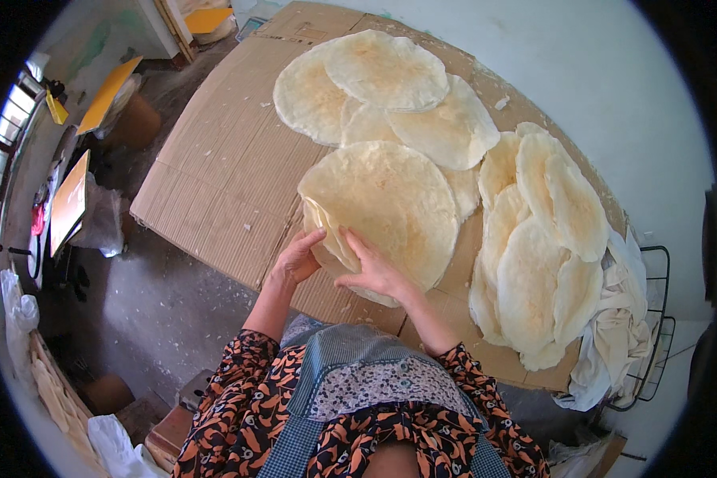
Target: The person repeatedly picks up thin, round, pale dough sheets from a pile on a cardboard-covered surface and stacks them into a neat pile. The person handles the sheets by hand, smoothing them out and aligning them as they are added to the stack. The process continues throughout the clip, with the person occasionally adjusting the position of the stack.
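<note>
Large thin round flatbreads lie on a cardboard-covered table. The nearest round flatbread (pixel 394 197) has its left edge lifted and folded inward. My left hand (pixel 302 254) pinches that folded edge from the left, thumb on top. My right hand (pixel 367 263) rests against the fold from the right, its fingers spread; whether it grips the sheet I cannot tell. Behind, overlapping round flatbreads (pixel 388 71) lie in a loose group. To the right is another pile of flatbreads, folded or oval in outline (pixel 532 275).
The cardboard (pixel 215 161) bears crumbs and ends at a wall (pixel 597 83). White cloths (pixel 615 322) hang beside a black wire rack (pixel 663 310) at the right. Boxes with yellow boards (pixel 107 95) stand on the floor at the left.
</note>
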`<action>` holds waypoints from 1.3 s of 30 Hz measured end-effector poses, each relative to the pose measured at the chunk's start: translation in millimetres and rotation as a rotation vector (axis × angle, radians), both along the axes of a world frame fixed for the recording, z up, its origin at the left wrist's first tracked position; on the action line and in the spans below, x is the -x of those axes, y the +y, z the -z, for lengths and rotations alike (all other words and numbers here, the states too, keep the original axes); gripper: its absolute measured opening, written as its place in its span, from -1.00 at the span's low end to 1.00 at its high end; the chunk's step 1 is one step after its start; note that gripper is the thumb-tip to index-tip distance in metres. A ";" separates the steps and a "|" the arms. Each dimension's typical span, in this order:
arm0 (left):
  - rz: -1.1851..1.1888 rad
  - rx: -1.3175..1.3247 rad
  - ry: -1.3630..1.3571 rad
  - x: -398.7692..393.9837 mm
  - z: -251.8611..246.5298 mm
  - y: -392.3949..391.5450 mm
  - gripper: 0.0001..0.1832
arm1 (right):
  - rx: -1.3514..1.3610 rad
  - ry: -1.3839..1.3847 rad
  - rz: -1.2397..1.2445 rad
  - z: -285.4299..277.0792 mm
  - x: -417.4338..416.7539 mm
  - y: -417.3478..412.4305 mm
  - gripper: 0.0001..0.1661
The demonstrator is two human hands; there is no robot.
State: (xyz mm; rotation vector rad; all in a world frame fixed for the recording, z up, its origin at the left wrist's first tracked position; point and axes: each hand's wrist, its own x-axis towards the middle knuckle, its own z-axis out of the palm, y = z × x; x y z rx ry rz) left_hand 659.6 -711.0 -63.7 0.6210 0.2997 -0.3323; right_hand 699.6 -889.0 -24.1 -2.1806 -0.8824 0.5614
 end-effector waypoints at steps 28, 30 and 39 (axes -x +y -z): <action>-0.322 -0.555 0.203 -6.1 -8.4 67.3 -0.67 | -0.507 0.190 1.068 -106.6 -95.2 -172.8 -0.67; -0.317 -0.565 0.209 -7.3 -7.6 81.3 -0.65 | -0.596 0.104 1.177 -118.6 -91.8 -228.6 -0.67; -0.291 -0.760 0.064 -6.8 -28.0 100.0 -0.60 | -0.145 0.024 1.704 -68.0 -47.7 -403.7 -0.59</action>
